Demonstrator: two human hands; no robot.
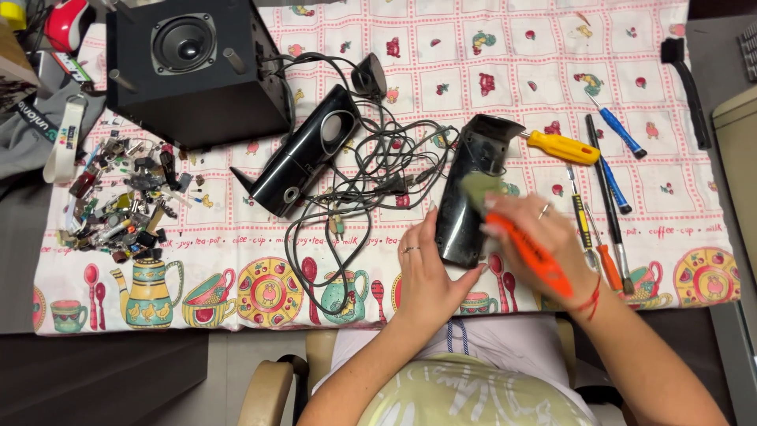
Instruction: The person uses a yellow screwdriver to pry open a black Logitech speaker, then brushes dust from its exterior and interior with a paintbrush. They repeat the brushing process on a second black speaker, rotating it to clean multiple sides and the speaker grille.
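Hands meet over a glossy black plastic satellite speaker shell lying just right of the frame's centre on a white patterned tablecloth with teapots and cups. The shell's long axis runs from lower left to upper right, its wider end toward the upper right. The left hand rests against the shell's lower left edge, fingers loosely spread and steadying it rather than clamped around it. The right hand is closed around an orange-handled tool that slants down to the right; the tool's working end points up-left at the shell's middle, so the right hand is the nearer one to the work point. That tip is blurred, with a greenish smear over it, so its kind cannot be made out.

A second, matching black satellite speaker lies left of centre among tangled black cables. A large black box speaker stands in the upper left, a heap of small electronic parts beneath it. A yellow-handled screwdriver lies right of the shell.
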